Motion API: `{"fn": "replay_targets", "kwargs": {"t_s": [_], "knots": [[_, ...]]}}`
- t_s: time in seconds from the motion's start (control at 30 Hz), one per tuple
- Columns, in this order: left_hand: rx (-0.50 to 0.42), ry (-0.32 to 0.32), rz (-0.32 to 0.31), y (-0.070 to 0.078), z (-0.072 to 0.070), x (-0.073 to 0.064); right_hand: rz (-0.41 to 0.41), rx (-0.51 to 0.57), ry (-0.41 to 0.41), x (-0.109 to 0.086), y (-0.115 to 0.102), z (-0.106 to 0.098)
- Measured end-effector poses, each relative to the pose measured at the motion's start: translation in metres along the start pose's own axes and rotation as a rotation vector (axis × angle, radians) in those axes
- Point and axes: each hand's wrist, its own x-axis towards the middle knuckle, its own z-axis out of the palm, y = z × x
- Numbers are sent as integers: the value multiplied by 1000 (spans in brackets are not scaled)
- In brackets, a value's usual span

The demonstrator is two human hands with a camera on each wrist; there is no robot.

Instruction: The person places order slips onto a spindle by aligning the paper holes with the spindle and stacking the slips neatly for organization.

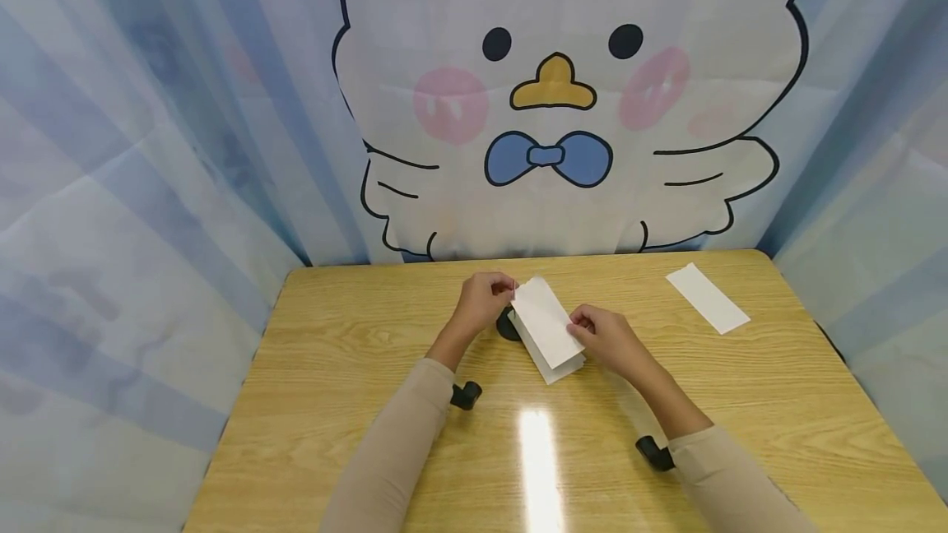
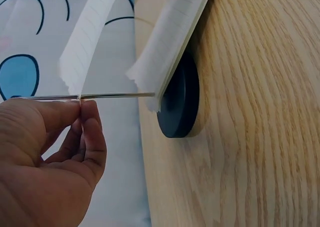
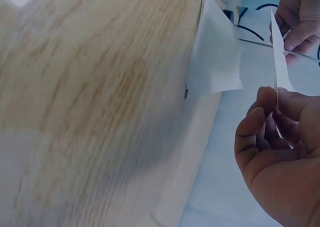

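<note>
A thin metal spike stands up from a round black base, like a receipt spike. Several white paper slips sit low on it, close above the base. Higher up, another white slip has the spike passing through its far end. My left hand pinches that end right beside the spike, thumb against fingers. With thumb and fingertips, my right hand pinches the same slip along its right edge. In the right wrist view the raised slip appears edge-on, apart from the lower paper.
A separate white slip lies on the wooden table at the back right. Behind the table hangs a curtain with a cartoon bird. Black wrist-worn devices show at both sleeves.
</note>
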Motion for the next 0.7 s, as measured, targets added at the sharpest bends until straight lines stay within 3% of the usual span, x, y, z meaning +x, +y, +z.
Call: {"fn": "replay_targets", "kwargs": {"t_s": [0.7], "knots": [[67, -26, 7, -15, 9, -1, -20, -53, -20, 1, 14, 13]]}}
